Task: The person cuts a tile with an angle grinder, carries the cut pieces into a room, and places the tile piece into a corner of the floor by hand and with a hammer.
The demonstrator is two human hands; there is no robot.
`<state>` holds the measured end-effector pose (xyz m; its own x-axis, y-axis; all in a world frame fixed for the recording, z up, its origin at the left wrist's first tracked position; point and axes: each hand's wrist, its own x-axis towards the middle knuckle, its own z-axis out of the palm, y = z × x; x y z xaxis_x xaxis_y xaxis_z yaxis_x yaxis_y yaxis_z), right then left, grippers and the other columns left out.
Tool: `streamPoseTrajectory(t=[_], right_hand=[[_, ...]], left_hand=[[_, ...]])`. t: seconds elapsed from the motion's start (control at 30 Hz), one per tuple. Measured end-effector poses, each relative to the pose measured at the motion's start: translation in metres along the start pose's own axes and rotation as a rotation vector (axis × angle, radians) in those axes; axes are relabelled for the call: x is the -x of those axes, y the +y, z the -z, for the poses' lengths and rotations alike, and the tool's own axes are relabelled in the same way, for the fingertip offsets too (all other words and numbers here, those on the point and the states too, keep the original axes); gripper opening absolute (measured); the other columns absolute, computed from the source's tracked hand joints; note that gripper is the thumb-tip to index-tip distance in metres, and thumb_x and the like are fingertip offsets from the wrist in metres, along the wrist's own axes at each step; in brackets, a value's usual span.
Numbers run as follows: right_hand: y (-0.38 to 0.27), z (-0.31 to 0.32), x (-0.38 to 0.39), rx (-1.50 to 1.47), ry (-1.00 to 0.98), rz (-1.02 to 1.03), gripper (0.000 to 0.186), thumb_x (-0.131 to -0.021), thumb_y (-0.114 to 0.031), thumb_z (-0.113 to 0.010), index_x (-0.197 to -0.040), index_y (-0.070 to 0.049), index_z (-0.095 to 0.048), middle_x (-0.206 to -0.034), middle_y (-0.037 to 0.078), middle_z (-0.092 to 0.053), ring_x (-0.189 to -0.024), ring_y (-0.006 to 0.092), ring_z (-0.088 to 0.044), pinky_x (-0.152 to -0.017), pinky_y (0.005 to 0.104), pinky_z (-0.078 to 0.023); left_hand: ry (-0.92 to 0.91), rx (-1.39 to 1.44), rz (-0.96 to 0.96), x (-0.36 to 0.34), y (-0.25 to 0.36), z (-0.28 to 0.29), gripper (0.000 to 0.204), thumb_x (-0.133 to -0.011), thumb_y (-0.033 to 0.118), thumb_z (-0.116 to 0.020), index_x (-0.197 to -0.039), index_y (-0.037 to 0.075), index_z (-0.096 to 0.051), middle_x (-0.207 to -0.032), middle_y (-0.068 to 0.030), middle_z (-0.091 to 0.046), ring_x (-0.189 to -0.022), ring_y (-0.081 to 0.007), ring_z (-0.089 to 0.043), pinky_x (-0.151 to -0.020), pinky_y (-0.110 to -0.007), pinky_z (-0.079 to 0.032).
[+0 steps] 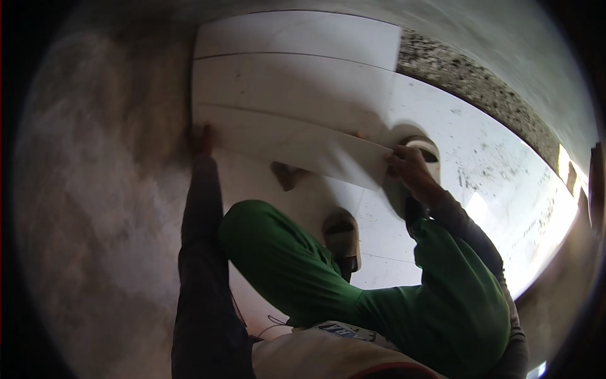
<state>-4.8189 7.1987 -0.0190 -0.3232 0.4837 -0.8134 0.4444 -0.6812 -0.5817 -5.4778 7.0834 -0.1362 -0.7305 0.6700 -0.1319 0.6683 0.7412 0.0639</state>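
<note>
A long, narrow white tile strip [297,142] lies crosswise in front of me, tilted slightly down to the right. My left hand [202,142] grips its left end close against the wall; the fingers there are dim and partly hidden. At the other end, my right hand [411,169] pinches the strip's corner between thumb and fingers, just above my right sandal [424,146]. Under the strip's near edge, a small dark brown angular piece [287,175] rests on the floor; its kind I cannot make out.
White floor tiles [303,82] with dark joints stretch ahead. A rough, gravelly strip of bare ground [461,66] runs along the far right edge. A mottled wall [95,177] stands close on my left. My left sandal [341,230] is between my green-trousered knees.
</note>
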Motion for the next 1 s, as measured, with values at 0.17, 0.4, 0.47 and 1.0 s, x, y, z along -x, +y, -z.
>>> streamPoseTrajectory(t=[0.17,0.4,0.47,1.0], right_hand=[[-0.032,0.006,0.021,-0.233,-0.01,0.107,0.029,-0.101,-0.024,-0.061,-0.104,0.005,-0.065,-0.095,0.007,-0.067,-0.085,0.0143,-0.064,-0.079,0.0301,-0.055],[-0.009,0.066,0.02,-0.311,0.246,0.308,0.025,-0.099,-0.022,-0.061,-0.103,0.003,-0.064,-0.084,0.008,-0.065,-0.079,0.0129,-0.057,-0.071,0.0337,-0.05],[0.006,0.099,0.032,-0.496,0.326,0.539,0.031,-0.1,-0.028,-0.061,-0.108,0.002,-0.064,-0.092,0.008,-0.067,-0.085,0.0141,-0.061,-0.076,0.0332,-0.052],[0.108,0.44,0.063,-0.248,1.148,0.38,0.055,-0.084,-0.05,-0.072,-0.107,0.0,-0.072,-0.096,0.012,-0.068,-0.092,0.0232,-0.064,-0.082,0.0385,-0.054]], left_hand=[[0.094,-0.908,-0.694,-0.02,-0.053,0.005,0.039,-0.102,0.029,-0.051,-0.138,0.016,-0.058,-0.134,-0.0151,-0.062,-0.126,-0.0291,-0.059,-0.108,-0.052,-0.045],[-0.266,-0.401,-0.342,0.016,0.047,0.01,0.03,-0.099,0.015,-0.051,-0.122,0.009,-0.069,-0.116,-0.0203,-0.068,-0.107,-0.0348,-0.067,-0.094,-0.047,-0.053],[-0.178,-0.298,-0.425,0.02,0.087,0.008,0.028,-0.098,0.012,-0.052,-0.119,0.008,-0.07,-0.115,-0.0213,-0.068,-0.106,-0.0365,-0.066,-0.092,-0.046,-0.054],[-0.882,0.756,-0.345,0.139,0.525,0.042,0.033,-0.089,0.028,-0.069,-0.112,0.005,-0.066,-0.09,0.0007,-0.06,-0.082,-0.0094,-0.055,-0.067,-0.027,-0.044]])
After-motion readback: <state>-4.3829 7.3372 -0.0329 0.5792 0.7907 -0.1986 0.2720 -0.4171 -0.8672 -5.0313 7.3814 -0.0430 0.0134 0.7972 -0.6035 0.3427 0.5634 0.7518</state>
